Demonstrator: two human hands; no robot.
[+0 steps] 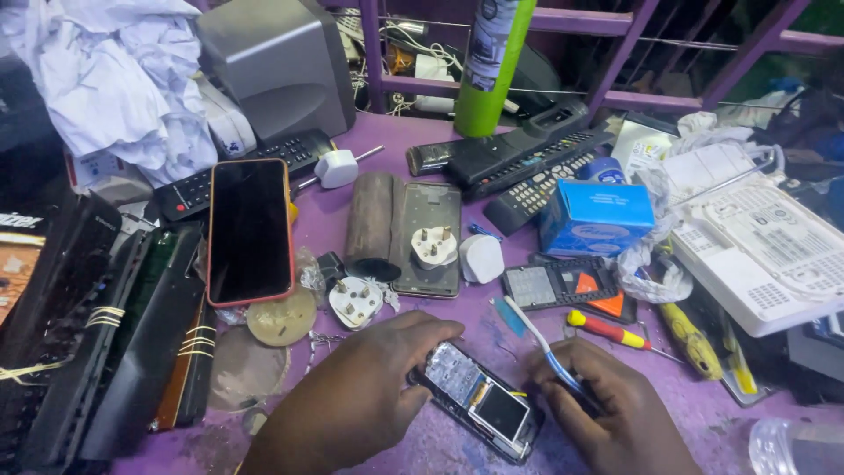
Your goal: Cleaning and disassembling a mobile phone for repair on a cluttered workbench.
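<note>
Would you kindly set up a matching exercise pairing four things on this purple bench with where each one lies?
Things:
1. opened small phone with bare circuit board
2. blue-and-white toothbrush
3. white three-pin plug
4. red-cased smartphone with dark screen

Places:
A. on the grey phone frame
B. under the left hand
C. left of the brown cylinder
D. in the right hand

Pairs: 1-B, 2-D, 3-A, 4-C

The left hand (369, 387) hides the opened phone's (479, 400) near end; the clear bottle (796, 444) is cut off at the corner.
</note>
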